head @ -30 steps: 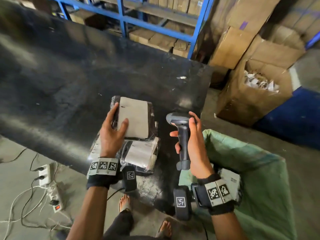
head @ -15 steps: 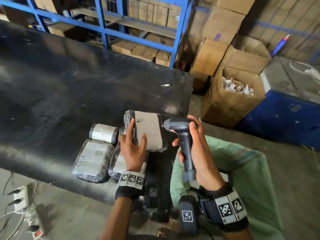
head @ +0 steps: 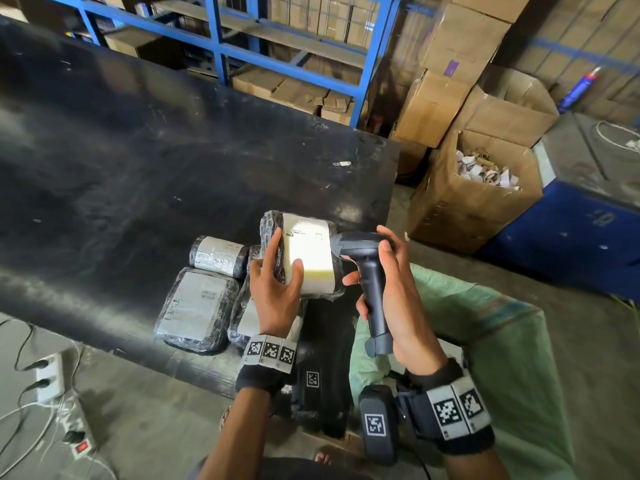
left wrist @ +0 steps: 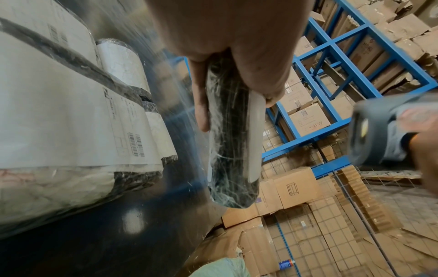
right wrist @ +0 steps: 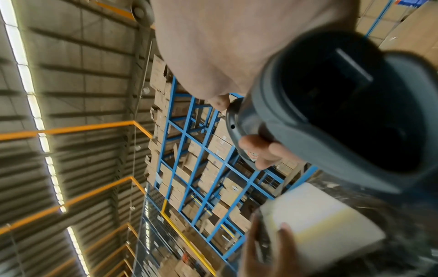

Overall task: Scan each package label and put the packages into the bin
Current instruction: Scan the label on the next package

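Note:
My left hand grips a black-wrapped package with a white label, raised and tilted above the black table. In the left wrist view the package shows edge-on between thumb and fingers. My right hand grips a grey barcode scanner whose head points at the label from close by; the scanner fills the right wrist view, above the lit label. Three more wrapped packages lie on the table near its front edge. A green sack bin stands open at the lower right.
Open cardboard boxes with paper scraps stand beyond the table's right end, next to a blue bin. Blue shelving with cartons runs behind. Power strips and cables lie on the floor at the left.
My left hand lifted the package off the pile and tilted it toward the scanner. The scanner head came close to the label, which now glows bright. The camera view shifted right.

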A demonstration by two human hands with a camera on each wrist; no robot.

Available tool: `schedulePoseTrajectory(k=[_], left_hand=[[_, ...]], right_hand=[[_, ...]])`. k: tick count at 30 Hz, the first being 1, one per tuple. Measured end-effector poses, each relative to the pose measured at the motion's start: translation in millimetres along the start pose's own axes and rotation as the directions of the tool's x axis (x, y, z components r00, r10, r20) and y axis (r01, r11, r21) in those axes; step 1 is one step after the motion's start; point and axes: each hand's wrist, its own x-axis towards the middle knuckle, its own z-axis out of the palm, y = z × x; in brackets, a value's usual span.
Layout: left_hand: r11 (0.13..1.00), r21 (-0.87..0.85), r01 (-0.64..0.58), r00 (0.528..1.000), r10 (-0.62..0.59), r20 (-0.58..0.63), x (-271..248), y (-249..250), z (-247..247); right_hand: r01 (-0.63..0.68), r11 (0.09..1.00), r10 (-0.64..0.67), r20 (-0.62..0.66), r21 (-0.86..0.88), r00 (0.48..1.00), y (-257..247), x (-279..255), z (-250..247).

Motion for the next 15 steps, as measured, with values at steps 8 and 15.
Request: schedulePoseTrajectory(k=[8, 15], left_hand=[[0.997, 0.066, 0.046, 0.998, -0.043, -0.05, 10, -33, -37], [0.994, 0.072, 0.085, 0.995, -0.081, -0.064, 20, -52, -70]], right_hand=[[-0.316, 0.931, 0.284, -0.179, -0.182, 0.942, 96, 22, 0], [-0.534, 0.818, 0.466, -0.3, -0.212, 0.832, 192, 28, 12]])
